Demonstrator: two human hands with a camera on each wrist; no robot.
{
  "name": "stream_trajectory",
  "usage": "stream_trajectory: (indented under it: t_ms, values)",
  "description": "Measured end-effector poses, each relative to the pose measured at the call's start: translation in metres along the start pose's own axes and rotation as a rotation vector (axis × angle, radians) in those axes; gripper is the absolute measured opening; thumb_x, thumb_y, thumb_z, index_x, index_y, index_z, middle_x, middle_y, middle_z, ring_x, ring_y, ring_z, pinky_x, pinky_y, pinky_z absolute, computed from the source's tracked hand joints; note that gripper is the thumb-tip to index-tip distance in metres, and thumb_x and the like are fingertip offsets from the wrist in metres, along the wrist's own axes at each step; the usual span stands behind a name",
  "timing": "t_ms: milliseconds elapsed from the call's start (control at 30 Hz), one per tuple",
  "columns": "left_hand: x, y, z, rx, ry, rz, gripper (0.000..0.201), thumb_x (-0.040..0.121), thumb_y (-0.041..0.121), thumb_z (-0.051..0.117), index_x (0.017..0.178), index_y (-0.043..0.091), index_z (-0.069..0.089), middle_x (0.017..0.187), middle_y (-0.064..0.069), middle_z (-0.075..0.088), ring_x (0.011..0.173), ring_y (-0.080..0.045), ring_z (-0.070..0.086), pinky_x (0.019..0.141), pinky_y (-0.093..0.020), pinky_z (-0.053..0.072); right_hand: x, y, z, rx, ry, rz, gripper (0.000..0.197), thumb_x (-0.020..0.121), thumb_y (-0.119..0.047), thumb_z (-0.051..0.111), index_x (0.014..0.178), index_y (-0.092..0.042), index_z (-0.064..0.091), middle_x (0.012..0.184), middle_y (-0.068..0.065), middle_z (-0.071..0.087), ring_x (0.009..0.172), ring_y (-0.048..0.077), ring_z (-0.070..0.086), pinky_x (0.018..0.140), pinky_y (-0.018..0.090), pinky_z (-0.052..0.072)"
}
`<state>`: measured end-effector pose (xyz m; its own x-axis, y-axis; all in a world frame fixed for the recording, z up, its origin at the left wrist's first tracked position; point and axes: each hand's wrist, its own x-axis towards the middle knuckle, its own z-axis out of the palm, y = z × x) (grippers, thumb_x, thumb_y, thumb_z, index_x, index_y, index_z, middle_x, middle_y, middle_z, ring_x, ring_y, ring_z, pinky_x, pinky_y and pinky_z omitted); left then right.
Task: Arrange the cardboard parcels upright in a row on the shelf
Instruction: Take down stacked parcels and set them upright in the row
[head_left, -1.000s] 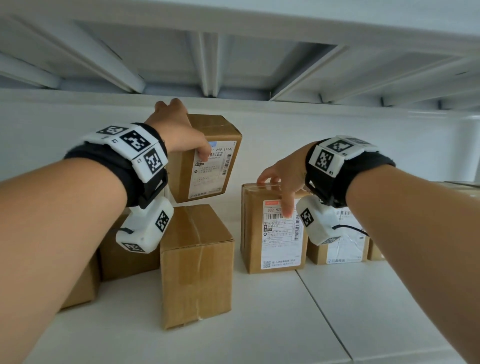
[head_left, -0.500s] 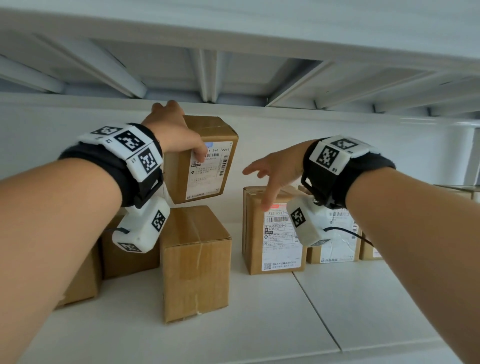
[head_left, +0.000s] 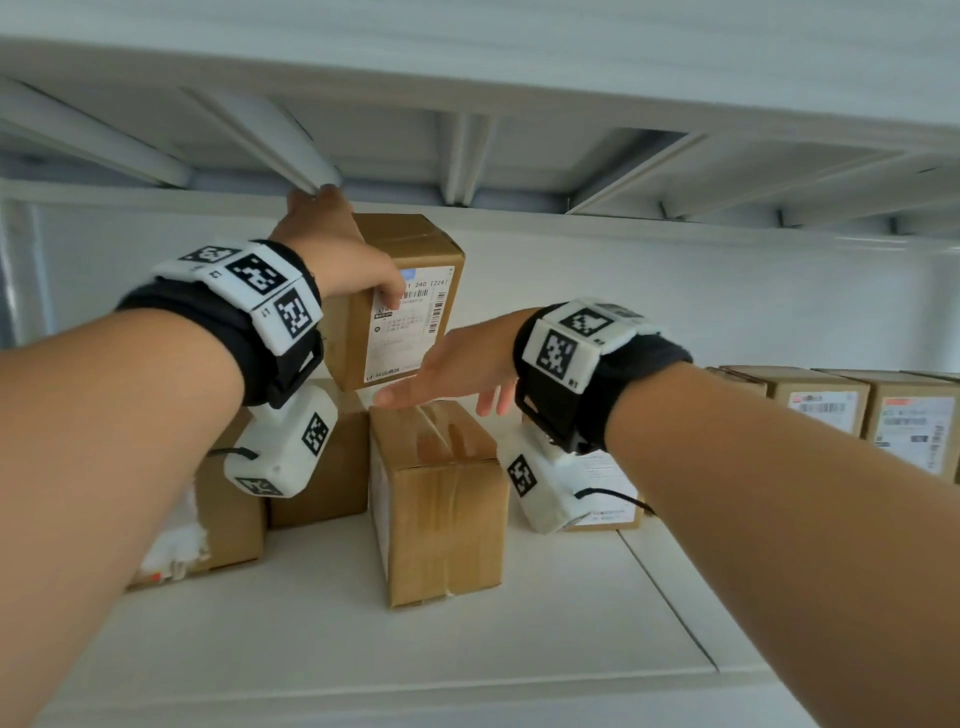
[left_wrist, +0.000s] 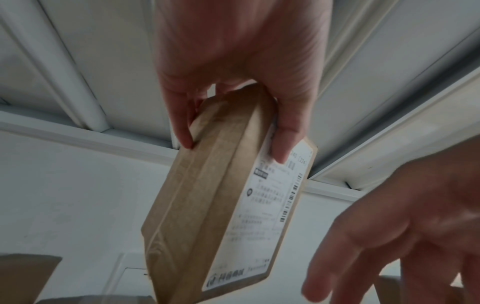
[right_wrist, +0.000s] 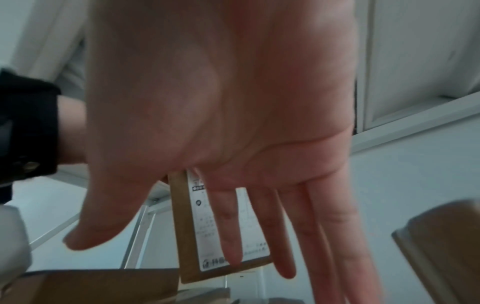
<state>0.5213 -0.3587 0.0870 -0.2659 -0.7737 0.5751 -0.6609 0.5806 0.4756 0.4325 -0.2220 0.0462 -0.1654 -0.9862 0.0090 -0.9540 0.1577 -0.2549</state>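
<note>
My left hand (head_left: 343, 254) grips a labelled cardboard parcel (head_left: 410, 312) by its top and holds it in the air above the shelf (head_left: 467, 639). In the left wrist view the fingers (left_wrist: 285, 131) and thumb pinch the parcel (left_wrist: 223, 205) on both faces. My right hand (head_left: 447, 379) is flat and empty, its fingers straight and stretched left, just under the held parcel and over a taped plain parcel (head_left: 441, 499) that stands upright. The right wrist view shows the open palm (right_wrist: 221, 102) with the held parcel (right_wrist: 189, 226) beyond the fingers.
More brown parcels (head_left: 311, 478) sit at the left behind my left wrist. A labelled parcel (head_left: 608, 483) stands behind my right wrist, and a row of parcels (head_left: 883, 415) runs along the right. The upper shelf's underside (head_left: 467, 145) is close overhead.
My right hand let go of the labelled parcel on the shelf, opened flat and swung left under the held parcel. The left hand keeps the parcel raised. The view shifted left.
</note>
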Motion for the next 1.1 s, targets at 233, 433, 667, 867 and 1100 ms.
stream_trajectory:
  t_ms: [233,433,667,867,1100]
  values:
    - [-0.004,-0.017,-0.003,-0.019,0.002,-0.008,0.113,0.051,0.028,0.088,0.146,0.016,0.029,0.147,-0.014,0.028,0.124,-0.035,0.048,0.084,-0.037,0.045,0.008,-0.017,0.023,-0.057,-0.114,0.091,0.085,0.093,-0.05,0.051,0.155,-0.015,0.006,0.161,0.008,0.016,0.144,0.028,0.026,0.106,0.032,0.035]
    - [-0.005,-0.024,-0.004,-0.036,-0.003,-0.008,0.107,0.052,0.027,0.089,0.143,0.016,0.033,0.142,-0.013,0.033,0.12,-0.034,0.051,0.082,-0.036,0.045,0.019,-0.011,0.024,-0.192,-0.125,0.244,0.074,0.091,-0.047,0.056,0.149,-0.011,0.029,0.146,0.013,0.043,0.122,0.026,0.05,0.081,0.025,0.041]
    - [-0.003,-0.018,-0.013,-0.035,0.058,0.0,0.102,0.049,0.032,0.09,0.135,0.015,0.038,0.133,-0.013,0.038,0.118,-0.035,0.052,0.083,-0.04,0.049,0.016,0.009,-0.014,0.018,0.087,0.244,0.043,0.08,-0.045,0.063,0.112,-0.018,0.052,0.101,0.003,0.059,0.077,0.012,0.054,0.061,0.023,0.04]
    - [-0.006,-0.004,-0.017,-0.058,0.119,-0.003,0.102,0.05,0.031,0.089,0.135,0.014,0.037,0.133,-0.015,0.036,0.12,-0.036,0.049,0.092,-0.048,0.05,0.004,0.027,-0.04,0.167,0.35,0.273,0.048,0.073,-0.045,0.063,0.111,-0.016,0.064,0.101,0.003,0.068,0.079,0.017,0.064,0.07,0.027,0.051]
    - [-0.006,0.008,-0.01,-0.055,0.1,-0.021,0.105,0.05,0.031,0.089,0.138,0.013,0.033,0.136,-0.016,0.035,0.122,-0.037,0.047,0.094,-0.05,0.049,-0.007,0.055,-0.053,0.488,0.719,0.302,0.096,0.049,-0.052,0.064,0.132,-0.008,0.044,0.11,0.008,0.065,0.094,0.025,0.066,0.078,0.037,0.058]
